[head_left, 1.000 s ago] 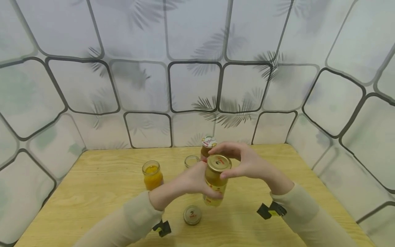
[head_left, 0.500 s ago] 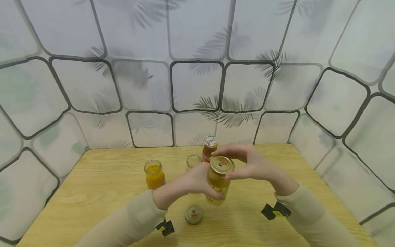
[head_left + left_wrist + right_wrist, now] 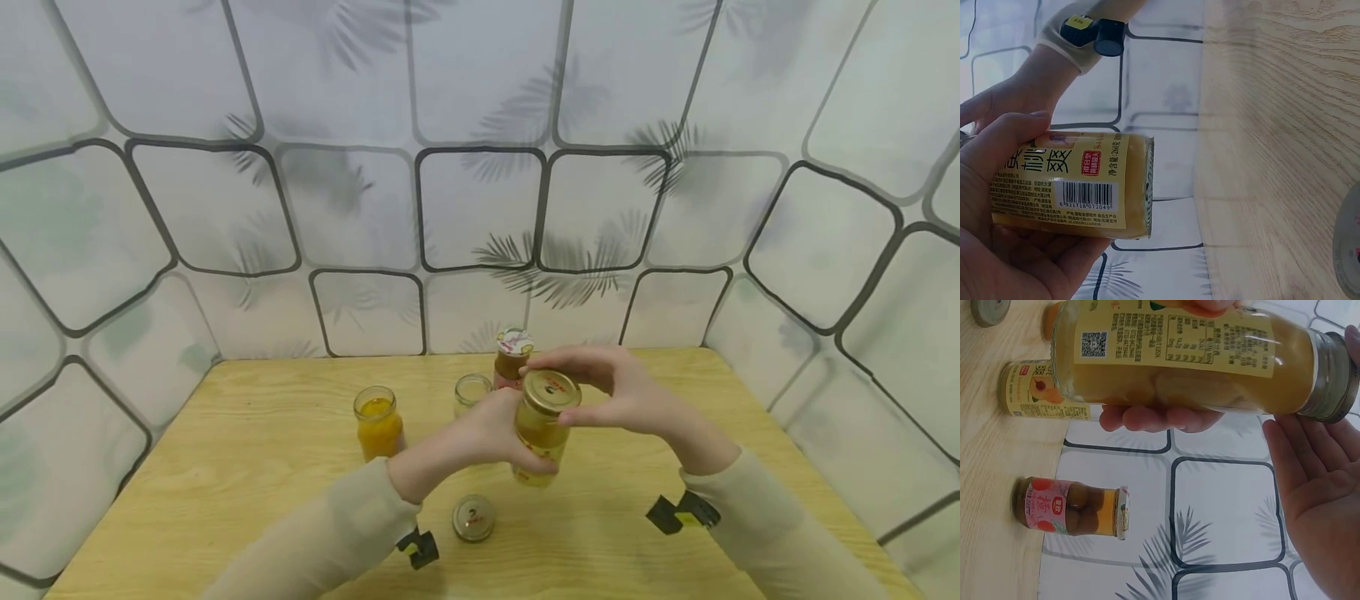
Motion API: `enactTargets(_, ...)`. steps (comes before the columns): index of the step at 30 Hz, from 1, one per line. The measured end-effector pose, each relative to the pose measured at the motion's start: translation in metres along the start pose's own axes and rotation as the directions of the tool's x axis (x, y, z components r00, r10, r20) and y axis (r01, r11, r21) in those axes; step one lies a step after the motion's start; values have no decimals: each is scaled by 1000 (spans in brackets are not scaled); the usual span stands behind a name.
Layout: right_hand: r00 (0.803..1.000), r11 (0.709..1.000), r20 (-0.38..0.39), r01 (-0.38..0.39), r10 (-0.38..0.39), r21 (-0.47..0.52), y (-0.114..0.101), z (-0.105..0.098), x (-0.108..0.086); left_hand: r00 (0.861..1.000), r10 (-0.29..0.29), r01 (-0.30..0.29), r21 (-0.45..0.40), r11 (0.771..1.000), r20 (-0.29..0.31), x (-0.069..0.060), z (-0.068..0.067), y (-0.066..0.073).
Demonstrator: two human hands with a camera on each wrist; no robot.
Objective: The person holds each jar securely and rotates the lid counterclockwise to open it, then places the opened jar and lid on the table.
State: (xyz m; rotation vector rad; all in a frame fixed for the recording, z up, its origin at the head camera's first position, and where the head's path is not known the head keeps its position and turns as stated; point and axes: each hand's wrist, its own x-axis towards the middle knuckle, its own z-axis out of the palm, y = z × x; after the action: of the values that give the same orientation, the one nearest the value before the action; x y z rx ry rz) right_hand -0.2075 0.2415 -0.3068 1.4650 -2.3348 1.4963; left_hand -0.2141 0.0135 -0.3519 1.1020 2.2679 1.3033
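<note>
My left hand (image 3: 483, 432) grips a glass jar (image 3: 542, 433) round its body, holding it tilted above the table. A gold screw lid (image 3: 551, 388) sits on that jar. My right hand (image 3: 626, 398) reaches round this lid, thumb on the near side and fingers on the far side. The left wrist view shows a yellow label (image 3: 1066, 187) with a barcode; pale yellow contents show through the glass in the right wrist view. A loose gold lid (image 3: 474, 518) lies on the table below the hands.
An uncovered jar of orange-yellow contents (image 3: 378, 429) stands on the wooden table (image 3: 247, 467) at left. Behind my left hand is another uncovered jar (image 3: 471, 390), partly hidden. A capped brown jar (image 3: 1072, 506) with a pink label stands farther back. Patterned walls enclose the table.
Both hands and the held jar have shifted slightly right and up in the head view. The hold on jar and lid looks the same. The view itself has shifted a little.
</note>
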Motion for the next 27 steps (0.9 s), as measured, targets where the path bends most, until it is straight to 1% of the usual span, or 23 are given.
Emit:
enactTargets(2,1000,1000,-6,-12,12,-8,0,-1,-2,1000,-13,13,-4,1000,-12,1,1,-2)
enactTargets(7,997,997,-30,-74,73,-31,0,-3,-8,998,-36,34,-33,999,-51,4,2,-5)
enactTargets(12,993,994,-83,-91,85,-67,2,-7,-16,992,-76,70,-59,996,-98,8,1,-7)
enactTargets(15,991,992,-109,-91,81,-92,4,-10,-22,988,-88,82,-52,995,-124,12,2,-8)
enactTargets(19,986,986,-127,-119,105,-114,6,-13,-30,984,-93,91,-22,996,-149,15,2,-9)
enactTargets(23,974,973,-155,-184,163,-136,9,-13,-41,983,-105,103,-22,994,-150,16,4,-9)
enactTargets(27,956,943,-188,-261,224,-205,15,-8,-52,978,-128,122,-46,991,-163,18,4,-9)
